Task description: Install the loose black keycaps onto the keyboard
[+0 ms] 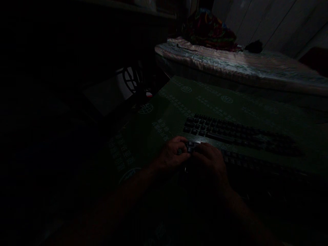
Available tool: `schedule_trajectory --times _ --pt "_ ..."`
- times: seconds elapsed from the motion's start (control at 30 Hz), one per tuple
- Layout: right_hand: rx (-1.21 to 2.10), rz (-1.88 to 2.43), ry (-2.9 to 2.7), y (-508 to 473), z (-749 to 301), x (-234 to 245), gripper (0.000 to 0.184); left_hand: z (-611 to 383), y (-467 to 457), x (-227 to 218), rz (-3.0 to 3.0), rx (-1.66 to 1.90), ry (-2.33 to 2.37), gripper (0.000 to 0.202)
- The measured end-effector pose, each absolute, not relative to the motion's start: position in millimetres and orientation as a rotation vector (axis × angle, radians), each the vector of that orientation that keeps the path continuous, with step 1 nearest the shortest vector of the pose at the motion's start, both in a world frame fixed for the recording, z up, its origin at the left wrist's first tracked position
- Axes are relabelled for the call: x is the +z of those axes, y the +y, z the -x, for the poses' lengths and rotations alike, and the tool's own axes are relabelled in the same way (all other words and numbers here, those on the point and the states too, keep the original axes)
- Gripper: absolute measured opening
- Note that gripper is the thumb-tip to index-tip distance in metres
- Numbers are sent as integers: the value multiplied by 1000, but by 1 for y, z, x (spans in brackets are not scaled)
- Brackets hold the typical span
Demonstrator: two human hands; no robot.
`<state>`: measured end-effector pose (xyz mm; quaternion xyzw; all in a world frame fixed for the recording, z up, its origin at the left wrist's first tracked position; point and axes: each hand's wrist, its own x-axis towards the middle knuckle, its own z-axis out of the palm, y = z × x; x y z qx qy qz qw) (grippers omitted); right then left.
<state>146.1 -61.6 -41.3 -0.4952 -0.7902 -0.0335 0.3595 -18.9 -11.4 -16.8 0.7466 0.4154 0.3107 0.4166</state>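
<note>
The picture is very dark. A black keyboard (pixel 238 160) lies across the green board, its left end between my hands. My left hand (pixel 172 153) pinches that end, thumb and forefinger bent around its edge. A pair of dark keys (pixel 191 147) shows between the fingers of both hands. My right hand (pixel 211 158) bends over the same end from the right, fingers close together and touching it. Whatever sits under those fingertips is hidden. Just beyond the keyboard, rows of loose-looking black keycaps (pixel 230 129) stand in keyboard order, with a long space bar (pixel 219 137) among them.
The green board (pixel 164 102) carries pale printed lettering and globe marks. Behind it is a mattress-like pad (pixel 217 61) with a heap of patterned red cloth (pixel 208 32). A dark fan-like grille (pixel 130 80) stands at the back left. Plank wall (pixel 256 20) rises behind.
</note>
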Motion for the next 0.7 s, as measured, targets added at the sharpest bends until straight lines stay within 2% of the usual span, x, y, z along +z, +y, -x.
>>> schedule_trajectory --times 0.43,0.7 --pt "-419 1288 -2033 -69 -140 -38 22 18 -13 -14 -1868 781 1072 11" --pt "-572 1294 -2186 -75 -138 -35 19 18 -10 -15 -1860 766 1060 10"
